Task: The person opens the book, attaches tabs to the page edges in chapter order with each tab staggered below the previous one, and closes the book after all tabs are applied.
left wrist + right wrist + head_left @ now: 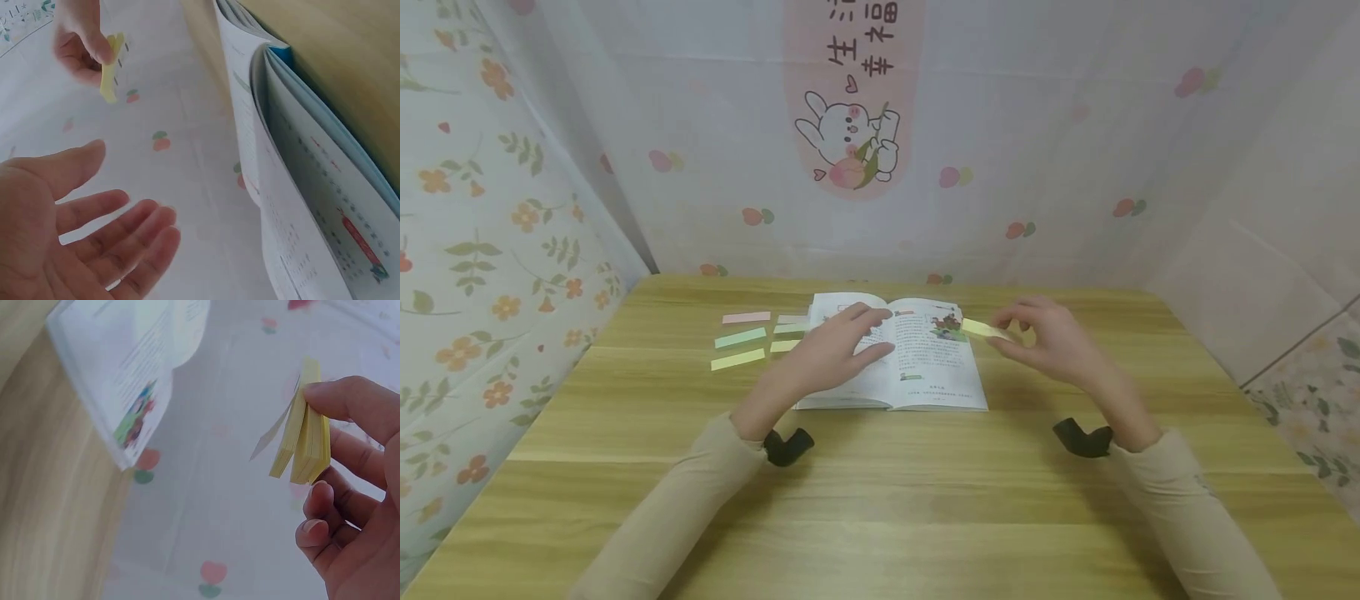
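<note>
An open book (936, 379) with printed text and a coloured picture lies on the table. Over its left page hovers my left hand (835, 354), its fingers spread and holding nothing, as the left wrist view also shows. To the right of the book, my right hand (1052, 337) pinches a pad of yellow sticky notes (306, 440) between thumb and fingers. The pad's lower end fans apart, and one thin sheet stands away from the rest. In the head view the pad (976, 327) overlaps the right page's edge beside the picture.
Left of the book lie pink (747, 317), green (740, 338) and yellow (737, 360) strips. A second column, with a green strip (789, 329) and a yellow strip (784, 346), sits against the book's left edge. A patterned cloth (985, 242) hangs behind the wooden table (895, 500).
</note>
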`<state>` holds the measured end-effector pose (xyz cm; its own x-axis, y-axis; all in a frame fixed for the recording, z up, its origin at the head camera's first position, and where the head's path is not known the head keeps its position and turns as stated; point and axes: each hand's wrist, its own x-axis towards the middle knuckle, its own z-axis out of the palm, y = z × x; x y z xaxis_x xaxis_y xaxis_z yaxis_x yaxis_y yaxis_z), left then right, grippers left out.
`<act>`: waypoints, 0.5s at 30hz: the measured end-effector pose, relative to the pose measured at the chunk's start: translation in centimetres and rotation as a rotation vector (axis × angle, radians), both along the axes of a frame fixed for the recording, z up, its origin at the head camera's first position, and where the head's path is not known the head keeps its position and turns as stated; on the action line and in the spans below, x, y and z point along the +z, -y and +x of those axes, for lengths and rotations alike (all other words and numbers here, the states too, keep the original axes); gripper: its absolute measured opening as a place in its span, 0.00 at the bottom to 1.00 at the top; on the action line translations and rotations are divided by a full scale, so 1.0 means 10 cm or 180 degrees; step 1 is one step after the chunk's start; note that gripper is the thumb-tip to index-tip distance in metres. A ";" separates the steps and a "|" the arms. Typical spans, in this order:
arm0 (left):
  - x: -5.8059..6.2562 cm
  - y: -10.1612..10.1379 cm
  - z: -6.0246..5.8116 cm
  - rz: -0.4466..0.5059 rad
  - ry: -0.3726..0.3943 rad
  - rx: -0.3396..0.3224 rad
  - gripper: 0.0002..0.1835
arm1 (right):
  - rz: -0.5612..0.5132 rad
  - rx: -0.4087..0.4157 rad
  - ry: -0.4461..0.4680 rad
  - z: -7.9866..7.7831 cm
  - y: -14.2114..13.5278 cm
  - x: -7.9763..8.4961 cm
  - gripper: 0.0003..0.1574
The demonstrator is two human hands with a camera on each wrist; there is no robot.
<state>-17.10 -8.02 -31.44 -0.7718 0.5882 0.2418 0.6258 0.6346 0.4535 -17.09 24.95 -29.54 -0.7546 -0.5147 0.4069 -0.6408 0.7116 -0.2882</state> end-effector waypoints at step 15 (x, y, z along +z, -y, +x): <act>0.11 -0.26 0.00 0.0227 -0.0015 -0.0254 0.29 | -0.0198 0.0423 -0.0234 0.03 0.30 0.12 0.13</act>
